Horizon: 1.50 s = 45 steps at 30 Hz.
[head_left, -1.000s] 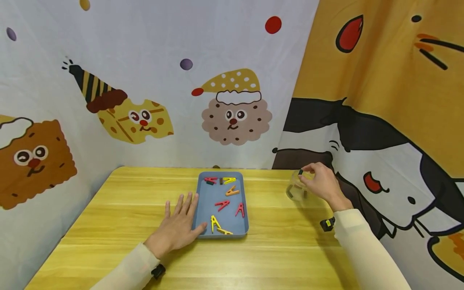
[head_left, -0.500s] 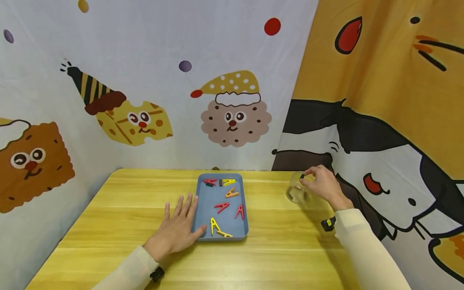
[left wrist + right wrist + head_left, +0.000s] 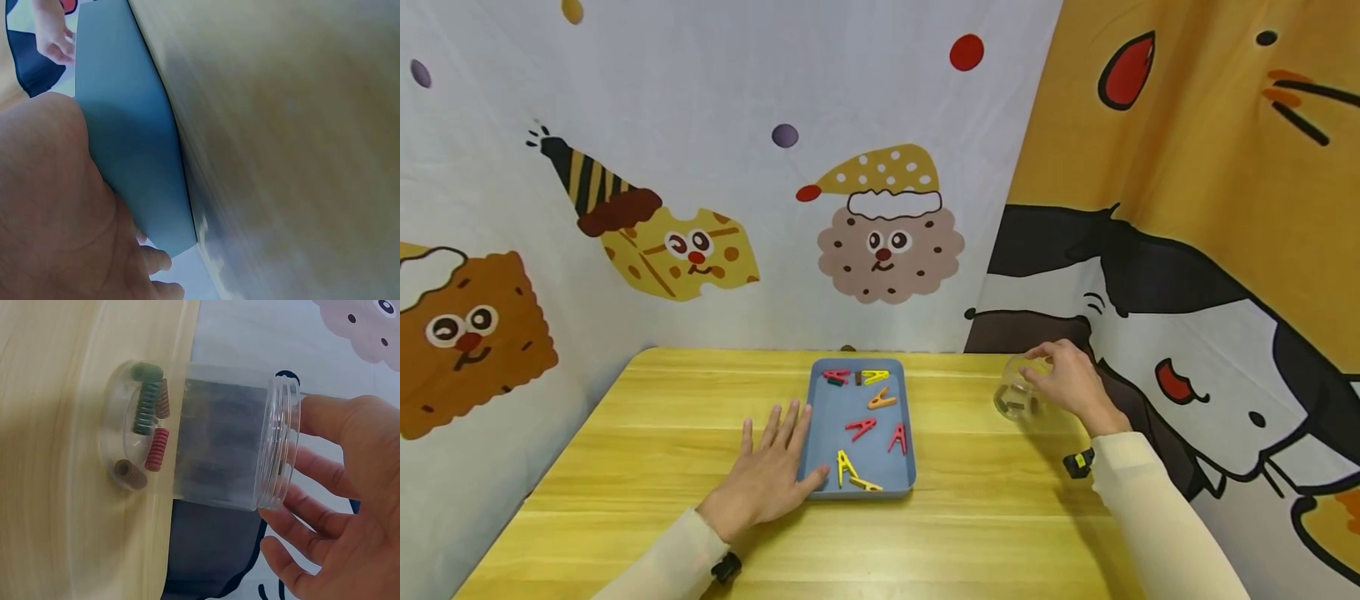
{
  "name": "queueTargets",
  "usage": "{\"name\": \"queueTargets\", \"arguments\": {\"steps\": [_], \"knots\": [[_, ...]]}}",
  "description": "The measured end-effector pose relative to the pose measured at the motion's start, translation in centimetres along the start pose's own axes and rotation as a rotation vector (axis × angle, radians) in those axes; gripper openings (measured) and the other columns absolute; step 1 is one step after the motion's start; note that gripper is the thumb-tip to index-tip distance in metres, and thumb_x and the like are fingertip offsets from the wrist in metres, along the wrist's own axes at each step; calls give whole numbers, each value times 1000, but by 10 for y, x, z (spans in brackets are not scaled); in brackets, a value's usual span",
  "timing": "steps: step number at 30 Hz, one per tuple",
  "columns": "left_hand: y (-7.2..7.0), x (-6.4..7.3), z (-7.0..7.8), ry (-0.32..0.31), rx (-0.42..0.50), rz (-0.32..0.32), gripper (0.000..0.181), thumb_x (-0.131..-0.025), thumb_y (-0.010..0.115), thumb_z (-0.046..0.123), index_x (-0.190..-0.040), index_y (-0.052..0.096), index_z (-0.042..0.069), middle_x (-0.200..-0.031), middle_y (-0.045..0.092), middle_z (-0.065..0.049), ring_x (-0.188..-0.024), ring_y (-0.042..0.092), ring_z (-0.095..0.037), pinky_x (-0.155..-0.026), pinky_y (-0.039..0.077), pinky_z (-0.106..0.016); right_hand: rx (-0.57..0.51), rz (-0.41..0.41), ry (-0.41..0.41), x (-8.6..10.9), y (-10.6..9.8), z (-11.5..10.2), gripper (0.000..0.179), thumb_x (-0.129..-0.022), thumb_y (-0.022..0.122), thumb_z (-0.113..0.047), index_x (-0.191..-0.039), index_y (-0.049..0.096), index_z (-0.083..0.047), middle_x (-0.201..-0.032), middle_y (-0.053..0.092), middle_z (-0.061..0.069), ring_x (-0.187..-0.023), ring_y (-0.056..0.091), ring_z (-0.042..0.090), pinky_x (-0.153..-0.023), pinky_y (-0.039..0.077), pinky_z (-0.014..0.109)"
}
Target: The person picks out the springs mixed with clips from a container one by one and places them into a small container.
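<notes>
My right hand (image 3: pixel 1067 383) is at the mouth of a clear jar (image 3: pixel 219 444), fingers relaxed and bent around the rim, nothing held between them. Inside the jar lie coil springs: green (image 3: pixel 146 409), red (image 3: pixel 157 450) and brown (image 3: pixel 130 475). My left hand (image 3: pixel 763 479) lies with fingers spread along the left side of a blue-grey tray (image 3: pixel 827 433), thumb over its edge. Small clips fill the tray: red (image 3: pixel 861 428), yellow (image 3: pixel 845 468) and orange (image 3: pixel 882 400). Near its far end sit a dark green spring (image 3: pixel 835 382) and a brown spring (image 3: pixel 858 378).
The wooden table (image 3: pixel 955 533) carries both tray and jar. Behind it hangs a cartoon-printed cloth (image 3: pixel 715 100), and the jar stands close to the table's back right edge. Each wrist wears a small black device, such as the one on the right wrist (image 3: pixel 1078 463).
A dark spring pinched in my right fingers over the jar mouth has been let go into the jar. The left hand and tray have stayed put.
</notes>
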<state>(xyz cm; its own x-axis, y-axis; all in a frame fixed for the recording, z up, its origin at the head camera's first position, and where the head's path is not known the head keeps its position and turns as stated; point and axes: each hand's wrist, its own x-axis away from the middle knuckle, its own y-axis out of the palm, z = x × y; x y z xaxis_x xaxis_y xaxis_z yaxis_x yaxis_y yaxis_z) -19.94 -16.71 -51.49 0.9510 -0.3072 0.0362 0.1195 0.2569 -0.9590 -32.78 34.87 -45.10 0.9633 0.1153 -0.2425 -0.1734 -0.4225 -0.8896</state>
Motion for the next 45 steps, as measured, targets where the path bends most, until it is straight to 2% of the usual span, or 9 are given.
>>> {"name": "queueTargets", "arguments": {"steps": [4,14,21,26,33,38,42,45], "knots": [[0,0,-2,-6,-4,-3,103,-117,55,68,-189,9,9,-197,5,-17,-183,9,-51,-140,5,-88,-13,24,-3,-2,-1,-4,36,-110,81,-26,-138,82,-4,-144,67,33,-128,68,55,-99,59,71],[-1,2,-3,-4,2,3,103,-117,57,66,-189,11,9,-197,7,-18,-183,10,-52,-139,5,-89,-32,35,-1,0,0,-11,34,-110,81,-25,-138,82,-4,-151,64,33,-136,64,58,-109,53,77],[1,4,-4,-9,8,1,101,-118,58,64,-189,11,9,-197,9,-19,-182,11,-52,-139,4,-89,-50,116,-52,3,5,-17,28,-109,82,-20,-132,84,-6,-149,67,31,-138,63,58,-118,43,84],[2,3,-3,-3,17,0,101,-118,57,65,-189,10,10,-197,8,-19,-182,11,-52,-139,3,-88,-71,167,-94,6,7,-24,25,-107,83,-17,-130,85,-6,-144,69,30,-136,63,57,-117,39,84],[3,2,-2,-10,26,-11,102,-118,58,65,-189,9,10,-197,8,-19,-183,10,-52,-139,3,-88,-78,200,-164,6,8,-41,24,-106,85,-13,-129,85,-8,-141,71,28,-134,64,56,-113,42,83],[2,2,-1,-14,28,-6,102,-117,59,64,-189,10,10,-197,9,-19,-183,10,-52,-139,3,-89,-73,176,-196,5,10,-55,25,-106,85,-15,-130,85,-9,-141,72,24,-132,67,52,-111,45,76],[1,2,0,-17,22,-8,102,-118,59,64,-189,10,10,-197,9,-19,-183,10,-52,-139,3,-89,-73,161,-218,7,13,-65,26,-106,85,-16,-131,85,-10,-140,73,22,-133,68,50,-116,46,76],[1,2,0,-17,14,-5,102,-118,58,65,-189,10,10,-197,9,-19,-183,11,-52,-139,4,-89,-66,163,-239,9,14,-72,26,-105,87,-17,-131,86,-11,-138,74,20,-128,69,49,-114,50,75]]}}
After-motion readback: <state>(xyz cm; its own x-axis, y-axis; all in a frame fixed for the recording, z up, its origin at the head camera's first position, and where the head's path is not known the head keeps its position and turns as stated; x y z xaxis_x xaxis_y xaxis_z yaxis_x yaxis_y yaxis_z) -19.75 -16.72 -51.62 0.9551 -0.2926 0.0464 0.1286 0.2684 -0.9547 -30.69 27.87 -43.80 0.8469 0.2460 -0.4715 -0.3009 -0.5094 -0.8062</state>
